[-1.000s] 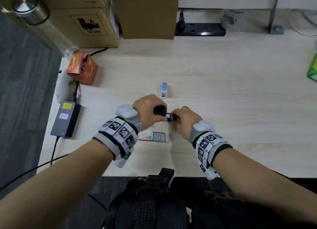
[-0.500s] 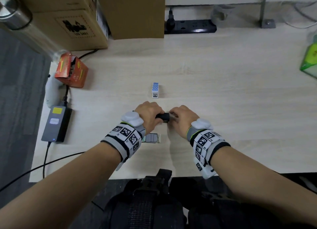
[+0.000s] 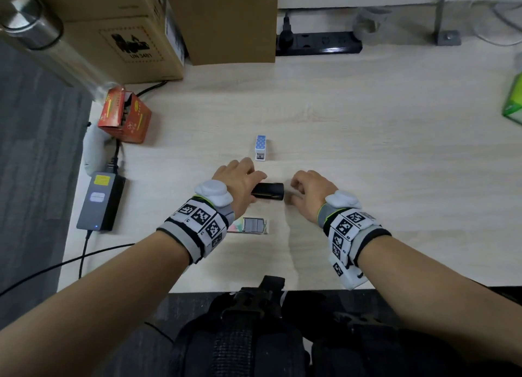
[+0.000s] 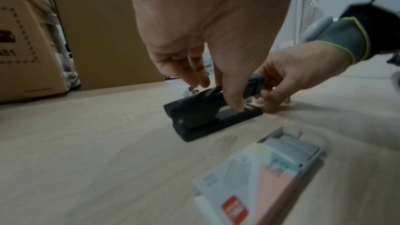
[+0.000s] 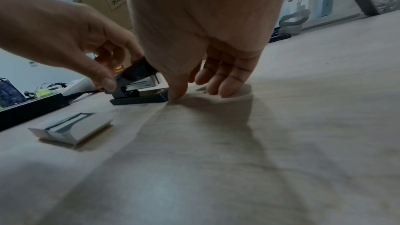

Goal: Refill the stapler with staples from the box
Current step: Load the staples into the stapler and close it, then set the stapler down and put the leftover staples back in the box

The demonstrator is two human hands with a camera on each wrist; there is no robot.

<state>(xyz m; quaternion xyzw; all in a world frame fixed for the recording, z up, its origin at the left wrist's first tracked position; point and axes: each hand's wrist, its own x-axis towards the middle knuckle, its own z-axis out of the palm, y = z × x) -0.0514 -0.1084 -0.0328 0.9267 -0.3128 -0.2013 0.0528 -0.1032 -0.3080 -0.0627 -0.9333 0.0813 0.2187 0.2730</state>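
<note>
- While the black stapler [image 3: 267, 191] lies flat on the table [image 3: 367, 139], the left hand [image 3: 240, 183] holds its rear half, thumb on the near side and fingers curved over the top.
- From the wrist views, the right hand [image 3: 308, 193] sits just beside the stapler's front end with loosely bent fingers; the fingertips touch the table and it seems to hold nothing.
- Staples wait in the open staple box [image 3: 252, 226], near the table's front edge, just beside the left wrist.
- I judge the stapler rigid, smooth and light enough to slide, so the base should be pinned down while the top is lifted from the front.
- Strips of staples look brittle and thin; I would pinch one by its long sides, gently, so that it does not snap.
</note>
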